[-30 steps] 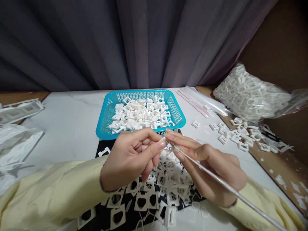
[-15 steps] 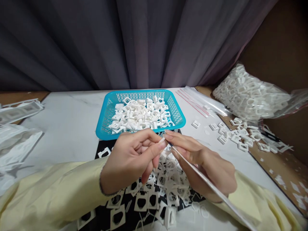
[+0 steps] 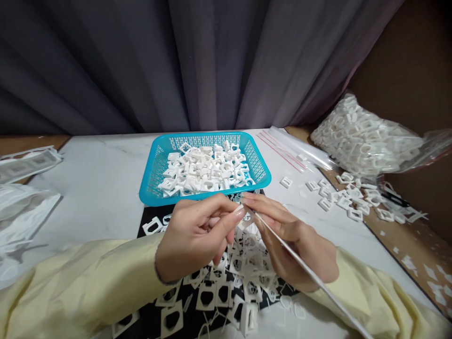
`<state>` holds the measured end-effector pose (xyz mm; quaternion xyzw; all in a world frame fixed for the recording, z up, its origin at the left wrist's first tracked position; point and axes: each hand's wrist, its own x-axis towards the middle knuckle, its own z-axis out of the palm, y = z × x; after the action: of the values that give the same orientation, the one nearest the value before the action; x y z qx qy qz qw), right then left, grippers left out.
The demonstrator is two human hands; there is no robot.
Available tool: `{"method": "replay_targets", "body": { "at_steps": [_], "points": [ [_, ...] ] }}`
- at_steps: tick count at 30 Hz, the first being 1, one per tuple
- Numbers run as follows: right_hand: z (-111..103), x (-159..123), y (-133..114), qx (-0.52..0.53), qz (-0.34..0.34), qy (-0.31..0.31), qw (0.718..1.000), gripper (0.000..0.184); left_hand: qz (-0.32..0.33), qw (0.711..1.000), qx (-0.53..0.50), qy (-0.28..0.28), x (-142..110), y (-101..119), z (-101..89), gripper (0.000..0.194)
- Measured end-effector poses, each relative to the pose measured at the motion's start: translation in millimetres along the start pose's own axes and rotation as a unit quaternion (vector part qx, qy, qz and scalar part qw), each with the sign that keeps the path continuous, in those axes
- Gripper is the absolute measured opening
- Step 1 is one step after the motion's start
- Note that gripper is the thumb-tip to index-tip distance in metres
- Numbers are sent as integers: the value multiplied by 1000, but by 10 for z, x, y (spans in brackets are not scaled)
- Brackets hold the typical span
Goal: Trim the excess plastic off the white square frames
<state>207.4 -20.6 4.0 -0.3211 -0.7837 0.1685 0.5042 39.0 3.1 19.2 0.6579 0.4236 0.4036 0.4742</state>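
Observation:
My left hand point(image 3: 201, 235) is closed, pinching a small white piece point(image 3: 240, 207) between thumb and index finger. Opposite it, my right hand point(image 3: 296, 238) grips a long thin white strip point(image 3: 300, 258), perhaps a sheet seen edge-on, which slants down to the lower right. The fingertips of both hands nearly meet just in front of the blue basket point(image 3: 144, 188). Under the hands, flat white cut-outs with holes point(image 3: 206, 297) and thin white scraps lie heaped on a black mat point(image 3: 148, 301).
White frame-like pieces point(image 3: 201, 169) fill the basket. At right stand a clear bag of similar pieces point(image 3: 367, 136), loose pieces point(image 3: 353, 200) and flat plastic bags point(image 3: 300, 146). More bagged white material point(image 3: 24, 212) lies at left. A grey curtain point(image 3: 197, 66) hangs behind.
The two hands have shifted slightly, and the strip's near end has swung a little to the left. Both grips look the same. The view has moved slightly.

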Motion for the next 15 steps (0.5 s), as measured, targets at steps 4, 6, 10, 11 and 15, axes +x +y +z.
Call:
{"method": "replay_targets", "body": {
  "at_steps": [4,6,10,11,15],
  "points": [
    [-31,50,-108,23,32,17,999,29,68,998,-4,1,8,-55,3,9],
    [-52,87,-141,29,29,16,999,28,83,996,-16,10,11,-61,2,9],
    [-89,127,-156,27,0,13,1000,31,103,994,-32,29,1,-55,5,11],
    [-96,126,-152,25,-5,12,1000,31,105,993,-34,29,-1,-55,3,12],
    [-104,91,-99,7,-10,-11,1000,32,92,995,-46,3,26,-62,-20,10]
  ]
}}
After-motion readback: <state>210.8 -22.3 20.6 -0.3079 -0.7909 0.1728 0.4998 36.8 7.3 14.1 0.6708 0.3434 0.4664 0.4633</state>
